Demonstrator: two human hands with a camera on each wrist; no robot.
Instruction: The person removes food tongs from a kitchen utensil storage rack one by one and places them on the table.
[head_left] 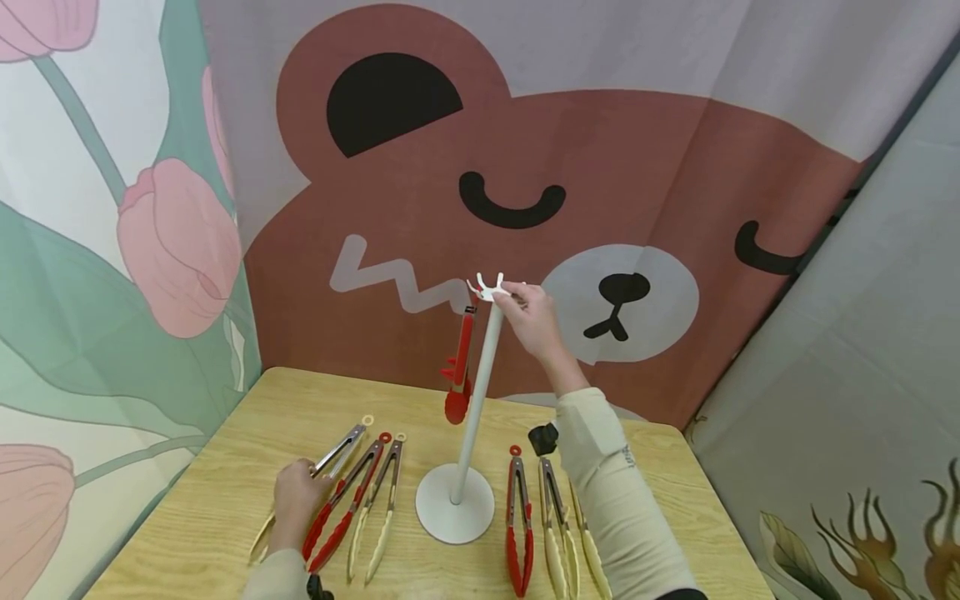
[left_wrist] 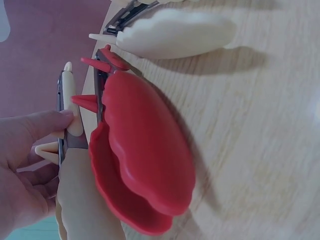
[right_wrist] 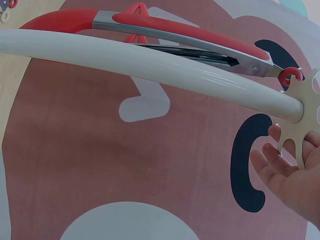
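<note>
My left hand [head_left: 295,504] grips a pair of cream-tipped tongs [left_wrist: 82,195] at the table's left, its thumb pressed on the cream handle grip. Close beside that hand lie red tongs [head_left: 341,508], with more cream tongs [head_left: 378,508] to their right. My right hand [head_left: 531,321] is raised and pinches a prong of the white hook top [head_left: 491,292] on a tall stand. Red tongs [right_wrist: 190,32] hang by their red loop from another hook on the stand's left, tips downward. The white pole [head_left: 480,383] leans slightly in the head view.
The stand's round white base [head_left: 455,525] rests mid-table. To its right lie red tongs [head_left: 517,525] and cream tongs [head_left: 557,533], with another cream pair partly behind the right sleeve [head_left: 622,492]. A small black object [head_left: 543,439] sits nearby. A bear-print curtain [head_left: 637,167] hangs behind the wooden table [head_left: 187,500].
</note>
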